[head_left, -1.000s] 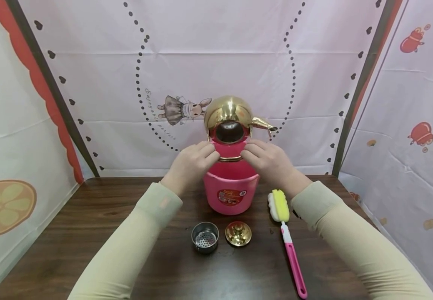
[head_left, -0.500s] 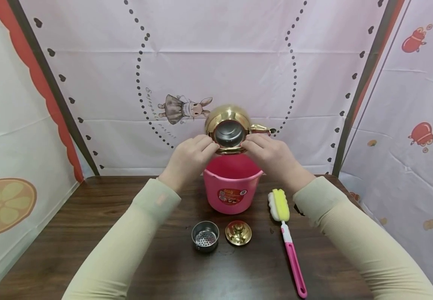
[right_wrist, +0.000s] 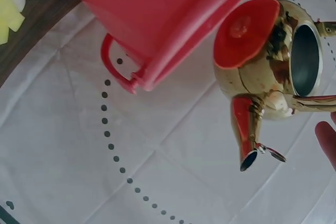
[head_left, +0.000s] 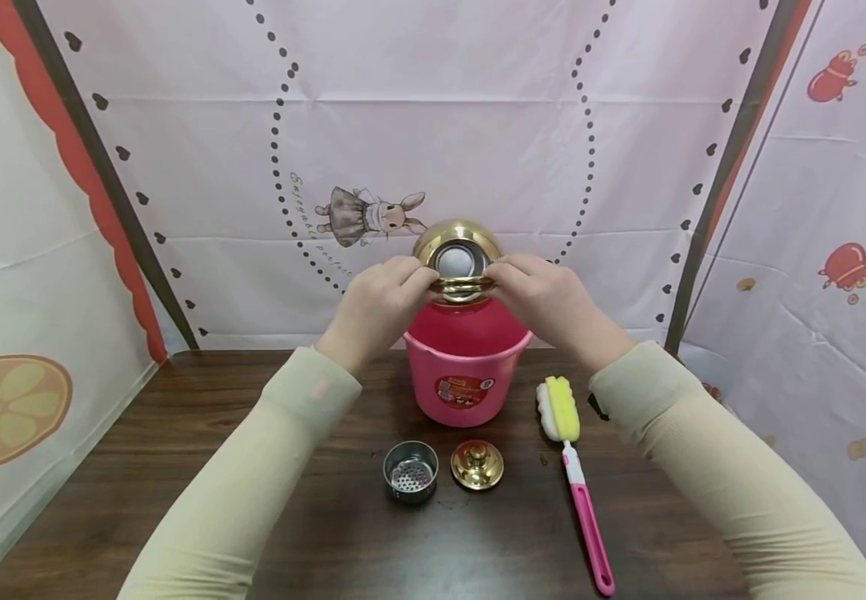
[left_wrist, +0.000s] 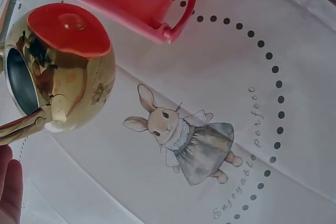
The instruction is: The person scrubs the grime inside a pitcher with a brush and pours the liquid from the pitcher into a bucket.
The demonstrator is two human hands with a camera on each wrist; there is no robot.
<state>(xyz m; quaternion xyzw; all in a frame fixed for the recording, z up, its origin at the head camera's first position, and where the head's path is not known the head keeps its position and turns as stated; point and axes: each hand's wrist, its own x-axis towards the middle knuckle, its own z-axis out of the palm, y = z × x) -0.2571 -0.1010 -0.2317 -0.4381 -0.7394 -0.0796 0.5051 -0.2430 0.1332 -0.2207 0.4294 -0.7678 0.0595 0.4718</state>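
Both hands hold a shiny gold teapot (head_left: 457,232) by its looped handle (head_left: 463,285), up over the back of a pink bucket (head_left: 428,379). My left hand (head_left: 382,304) grips the handle's left end, and my right hand (head_left: 553,304) grips the right end. The lidless opening faces toward me, with the steel inside and a pale round bottom showing. In the right wrist view, the spout (right_wrist: 244,129) has a small flap hanging at its tip, and the teapot's side mirrors the bucket's red. The spout is hidden behind the right hand in the head view.
In front of the bucket a perforated steel strainer (head_left: 411,472) and the gold lid (head_left: 477,465) stand on the dark wooden table (head_left: 433,550). A sponge brush (head_left: 572,454) with a pink handle lies to the right. Printed cloth (head_left: 508,150) walls off the back and sides.
The teapot has tilted so its opening shows more of the inside, and its handle has risen nearer the opening. Its body has come down slightly, and the spout has passed behind the right hand.
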